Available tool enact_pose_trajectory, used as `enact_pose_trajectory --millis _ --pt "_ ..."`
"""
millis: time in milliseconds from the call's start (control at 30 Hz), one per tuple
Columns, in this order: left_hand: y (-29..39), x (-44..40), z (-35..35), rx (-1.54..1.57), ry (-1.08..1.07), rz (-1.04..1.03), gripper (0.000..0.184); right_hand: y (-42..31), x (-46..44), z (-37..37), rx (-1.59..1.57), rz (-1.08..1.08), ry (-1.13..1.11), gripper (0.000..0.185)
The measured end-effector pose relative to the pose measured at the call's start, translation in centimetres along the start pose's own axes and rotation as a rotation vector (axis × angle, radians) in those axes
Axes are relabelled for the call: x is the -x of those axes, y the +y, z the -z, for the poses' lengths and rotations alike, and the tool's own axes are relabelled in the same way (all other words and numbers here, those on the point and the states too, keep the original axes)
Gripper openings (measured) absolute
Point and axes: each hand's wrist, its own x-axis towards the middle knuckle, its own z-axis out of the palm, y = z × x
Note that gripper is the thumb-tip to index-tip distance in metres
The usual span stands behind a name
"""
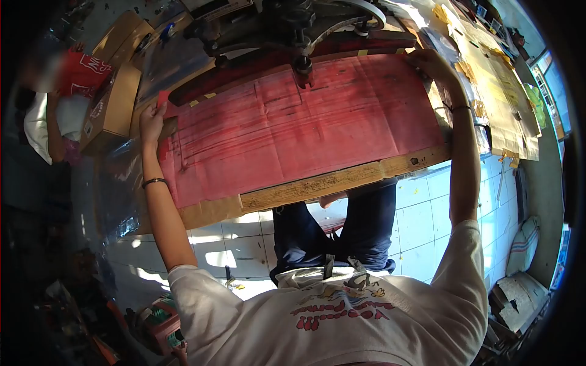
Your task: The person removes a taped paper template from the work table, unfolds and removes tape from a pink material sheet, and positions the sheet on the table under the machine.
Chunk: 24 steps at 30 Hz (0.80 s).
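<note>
A wide red sheet (287, 134), creased and streaked with dark lines, lies across a wooden board (311, 186) in front of me. At its upper left corner my left hand (152, 124) pinches the edge, thumb on top. My right hand (429, 64) is closed at the upper right corner, fingers curled over the edge; part of that grip is hidden. Along the sheet's far edge runs a dark red-stained bar (360, 47). Above it stands a black metal clamp mechanism (296, 27), its lower tip close over the sheet.
Cardboard boxes (113, 110) stand on the left, near another person in a red top (85, 74). Yellowed paper sheets (497, 91) cover the table at the right. White floor tiles (421, 222) show below the board, and a sack (524, 244) leans at the right wall.
</note>
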Motion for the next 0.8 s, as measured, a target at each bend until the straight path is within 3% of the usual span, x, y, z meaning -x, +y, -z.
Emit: enact_pose_trajectory --millis 167,267,433,667,800 --pt "2.4 0.3 0.4 -0.127 -0.047 0.2 0.029 1.4 -1.4 -1.3 0.027 0.064 0.175 0.032" --pt "3.4 -0.1 0.8 -0.06 -0.154 0.215 0.029 1.3 -1.3 -0.5 0.026 0.005 0.12 0.032" --pt "4.5 1.0 0.9 -0.109 -0.137 0.208 0.029 0.3 -0.1 0.4 0.037 0.016 -0.039 0.032" --pt "3.1 -0.1 -1.3 0.011 -0.08 -0.086 0.026 3.1 -1.8 0.7 0.035 -0.035 0.15 0.028" --pt "4.4 0.0 -0.8 -0.065 -0.186 0.055 0.022 1.5 -0.2 0.9 0.074 -0.044 0.108 0.027"
